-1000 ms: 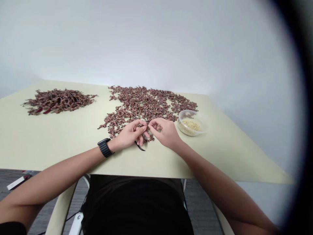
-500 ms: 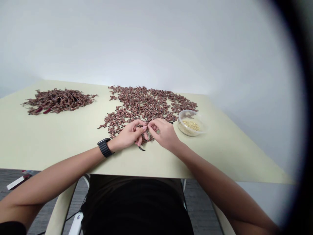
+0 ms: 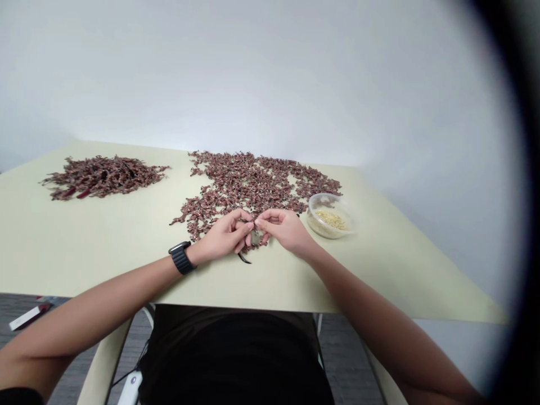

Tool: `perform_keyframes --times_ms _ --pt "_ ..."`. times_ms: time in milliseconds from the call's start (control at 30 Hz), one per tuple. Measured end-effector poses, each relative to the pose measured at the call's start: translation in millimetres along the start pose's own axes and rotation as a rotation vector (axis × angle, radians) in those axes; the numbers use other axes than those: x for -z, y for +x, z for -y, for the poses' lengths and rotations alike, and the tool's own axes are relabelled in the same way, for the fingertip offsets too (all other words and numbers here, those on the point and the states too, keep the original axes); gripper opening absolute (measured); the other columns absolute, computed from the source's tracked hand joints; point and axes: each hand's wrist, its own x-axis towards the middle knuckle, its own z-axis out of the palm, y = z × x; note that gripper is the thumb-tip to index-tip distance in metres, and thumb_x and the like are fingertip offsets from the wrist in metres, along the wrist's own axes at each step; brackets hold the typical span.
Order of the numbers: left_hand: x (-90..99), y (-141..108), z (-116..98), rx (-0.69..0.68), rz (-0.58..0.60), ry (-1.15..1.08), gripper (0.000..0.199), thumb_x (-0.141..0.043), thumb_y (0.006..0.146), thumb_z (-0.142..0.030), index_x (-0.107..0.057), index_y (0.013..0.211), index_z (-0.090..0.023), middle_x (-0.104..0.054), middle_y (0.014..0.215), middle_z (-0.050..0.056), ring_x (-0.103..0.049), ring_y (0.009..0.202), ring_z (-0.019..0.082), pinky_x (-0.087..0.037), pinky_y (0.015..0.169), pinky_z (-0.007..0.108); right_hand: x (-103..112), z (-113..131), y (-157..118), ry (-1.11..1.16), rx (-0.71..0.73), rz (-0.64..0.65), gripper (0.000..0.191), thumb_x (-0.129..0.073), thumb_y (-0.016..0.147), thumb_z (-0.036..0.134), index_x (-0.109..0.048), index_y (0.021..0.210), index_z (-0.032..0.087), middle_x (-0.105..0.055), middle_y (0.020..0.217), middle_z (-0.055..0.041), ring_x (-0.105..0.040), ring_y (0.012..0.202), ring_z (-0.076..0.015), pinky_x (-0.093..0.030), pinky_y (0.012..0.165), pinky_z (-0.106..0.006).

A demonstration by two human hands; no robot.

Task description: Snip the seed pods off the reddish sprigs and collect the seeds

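My left hand, below a black watch on the wrist, pinches thumb against index finger. Tip to tip with it, my right hand is closed in a pinch too. Whatever small thing sits between the fingertips is too tiny to make out. Under and behind both hands spreads a wide scatter of small reddish-brown pieces, shiny and dark-tipped. A thin, curved black item lies just below my left fingers; its upper end is hidden.
A clear round plastic tub with small yellow-gold bits in it stands right of my right hand. At the left lies a heaped pile of similar brown pieces. All rest on a pale yellow table against a white wall.
My right hand has turned slightly, its fingers straighter and thumb now meeting the left fingertips. The view has tipped slightly, so everything sits a little lower.
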Motion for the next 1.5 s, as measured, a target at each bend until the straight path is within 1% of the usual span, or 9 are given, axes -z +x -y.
perform_keyframes --times_ms 100,233,333,400,567,767,1100,1400,1500 --pt "2.0 0.7 -1.0 0.019 0.041 -0.071 0.032 -0.055 0.100 -0.048 -0.050 0.107 -0.017 -0.067 0.073 0.001 -0.048 0.043 0.005 -0.036 0.045 0.017 0.9 1.3 -1.1 -0.177 0.136 -0.065 0.026 -0.066 0.090 0.046 -0.068 0.094 0.020 -0.069 0.087 -0.0037 -0.065 0.062 -0.0150 -0.057 0.059 -0.029" --pt "1.9 0.8 -2.2 0.032 0.051 -0.102 0.033 -0.056 0.100 -0.048 -0.051 0.105 -0.016 -0.067 0.073 0.001 -0.048 0.043 0.004 -0.037 0.047 0.018 0.0 7.2 -4.5 -0.494 0.360 -0.114 0.018 -0.058 0.096 0.036 -0.068 0.092 0.022 -0.068 0.087 -0.0042 -0.063 0.074 -0.0166 -0.054 0.070 -0.030" --pt "0.2 0.8 -1.3 0.032 0.047 -0.090 0.033 -0.057 0.099 -0.048 -0.050 0.105 -0.017 -0.069 0.074 0.002 -0.050 0.043 0.005 -0.036 0.045 0.017 -2.2 8.7 -6.2 -0.591 0.422 -0.115 0.016 -0.055 0.097 0.032 -0.065 0.090 0.022 -0.067 0.084 -0.0045 -0.061 0.076 -0.0176 -0.052 0.073 -0.031" --pt "-0.8 1.1 0.2 0.026 0.034 -0.082 0.033 -0.057 0.099 -0.049 -0.050 0.106 -0.017 -0.070 0.075 0.003 -0.051 0.043 0.006 -0.036 0.044 0.017 -5.0 7.6 -6.6 -0.549 0.376 -0.118 0.015 -0.055 0.097 0.033 -0.064 0.091 0.022 -0.066 0.082 -0.0037 -0.061 0.073 -0.0172 -0.052 0.071 -0.030" --pt "-1.9 2.0 3.6 0.021 -0.019 -0.070 0.034 -0.058 0.098 -0.049 -0.051 0.106 -0.016 -0.071 0.076 0.003 -0.053 0.043 0.006 -0.036 0.042 0.016 -12.2 2.9 -6.3 -0.361 0.191 -0.142 0.018 -0.057 0.095 0.039 -0.065 0.092 0.023 -0.069 0.080 -0.0029 -0.066 0.067 -0.0165 -0.056 0.064 -0.029" --pt "-3.3 1.8 6.1 0.014 -0.040 -0.049 0.033 -0.058 0.099 -0.048 -0.049 0.108 -0.017 -0.071 0.075 0.003 -0.055 0.043 0.007 -0.037 0.041 0.016 -15.2 1.4 -6.1 -0.201 0.084 -0.157 0.022 -0.061 0.092 0.043 -0.065 0.092 0.022 -0.069 0.077 -0.0017 -0.067 0.056 -0.0153 -0.055 0.053 -0.027" --pt "-1.3 1.4 3.1 0.003 -0.020 -0.062 0.034 -0.058 0.098 -0.048 -0.049 0.108 -0.017 -0.072 0.078 0.004 -0.056 0.044 0.006 -0.035 0.041 0.015 -10.0 -3.6 -1.4 -0.182 0.068 -0.124 0.030 -0.065 0.091 0.050 -0.064 0.091 0.020 -0.069 0.078 -0.0024 -0.066 0.055 -0.0141 -0.056 0.052 -0.026" --pt "-1.6 1.5 3.4 0.015 -0.032 -0.042 0.034 -0.058 0.098 -0.048 -0.049 0.110 -0.017 -0.071 0.078 0.004 -0.056 0.044 0.007 -0.036 0.042 0.016 -9.6 -1.9 -3.7 -0.200 0.093 -0.105 0.024 -0.060 0.094 0.045 -0.065 0.092 0.022 -0.068 0.077 -0.0016 -0.065 0.056 -0.0142 -0.057 0.053 -0.028" --pt "-0.5 1.2 2.9 0.018 -0.024 -0.044 0.034 -0.061 0.097 -0.046 -0.049 0.112 -0.018 -0.071 0.078 0.003 -0.054 0.045 0.007 -0.039 0.044 0.017 -9.4 -1.1 -3.3 -0.187 0.078 -0.101 0.024 -0.062 0.092 0.045 -0.065 0.092 0.021 -0.069 0.078 -0.0024 -0.066 0.056 -0.0149 -0.055 0.052 -0.028"
